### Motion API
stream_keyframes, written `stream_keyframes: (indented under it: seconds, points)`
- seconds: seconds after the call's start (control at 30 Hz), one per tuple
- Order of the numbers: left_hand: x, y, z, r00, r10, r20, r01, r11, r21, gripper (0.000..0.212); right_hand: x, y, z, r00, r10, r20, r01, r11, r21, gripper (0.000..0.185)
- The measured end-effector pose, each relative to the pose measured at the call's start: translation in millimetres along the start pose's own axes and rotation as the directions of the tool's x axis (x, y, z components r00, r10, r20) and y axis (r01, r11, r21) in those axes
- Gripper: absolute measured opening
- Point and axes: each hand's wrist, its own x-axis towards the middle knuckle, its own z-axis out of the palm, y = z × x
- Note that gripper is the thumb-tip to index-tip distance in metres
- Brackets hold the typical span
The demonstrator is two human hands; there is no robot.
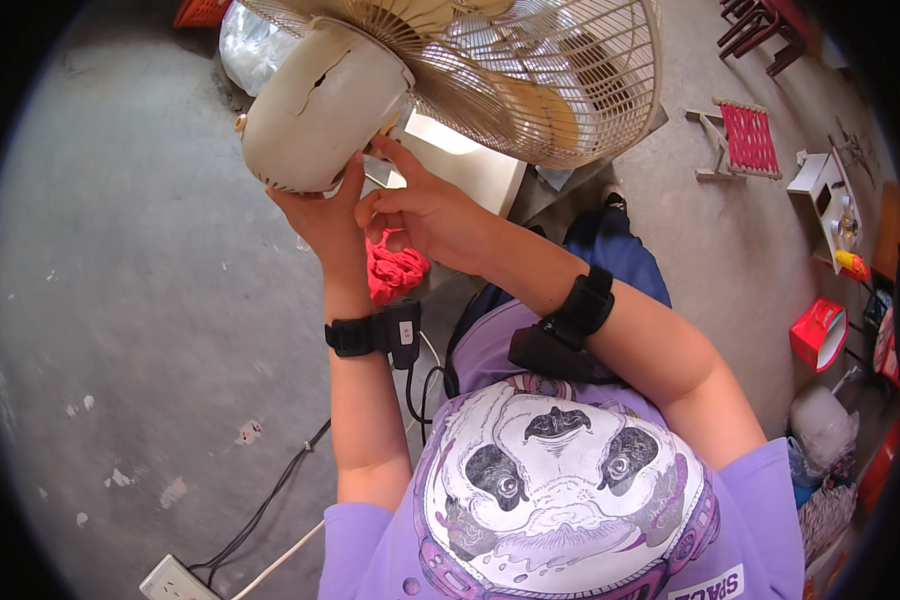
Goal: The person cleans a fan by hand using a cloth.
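Observation:
An electric fan stands at the top, its cream motor housing (319, 112) cracked along the upper side and its wire grille (615, 97) spreading to the right. My left hand (326, 210) is around the underside of the housing, thumb up. At the housing's lower right edge, my right hand (424, 206) touches the fan's neck area with its index finger, the other fingers curled loosely; what lies under that fingertip is hidden. A crumpled red cloth (394, 266) lies just below my hands. Both wrists wear black straps with devices.
Black cables run down from my wrist side towards a white power strip (176, 581) at the lower left. A clear plastic bag (251, 49) sits behind the fan. To the right are a folding stool with red webbing (750, 139), a small white table (814, 180) and a red bag (814, 330).

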Motion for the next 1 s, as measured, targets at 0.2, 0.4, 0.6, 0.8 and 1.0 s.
stream_keyframes:
  seconds: [0.2,0.4,0.6,0.8,1.0]
  points:
    - [1.4,1.6,-0.1,0.997,0.069,0.023,-0.071,0.992,0.105,0.087,2.9,-4.8,-8.2,0.944,-0.022,-0.329,-0.01,0.995,-0.095,0.031]
    - [6.5,-10.2,-5.9,0.993,0.103,0.062,-0.11,0.986,0.129,0.1,8.2,2.9,-24.9,0.947,0.048,-0.317,-0.091,0.989,-0.121,0.022]
    - [7.3,-14.5,-10.7,0.979,0.174,0.108,-0.189,0.972,0.141,0.111,9.9,-1.3,-3.9,0.937,-0.069,-0.343,-0.025,0.965,-0.262,0.041]
    - [5.0,-11.1,-18.1,0.971,0.16,0.176,-0.184,0.974,0.133,0.113,5.2,-8.8,1.5,0.975,-0.118,-0.188,0.074,0.972,-0.223,0.081]
    - [6.0,-6.2,-12.9,0.967,0.201,0.157,-0.228,0.956,0.186,0.108,1.8,-10.5,4.7,0.989,-0.13,-0.071,0.118,0.982,-0.149,0.091]
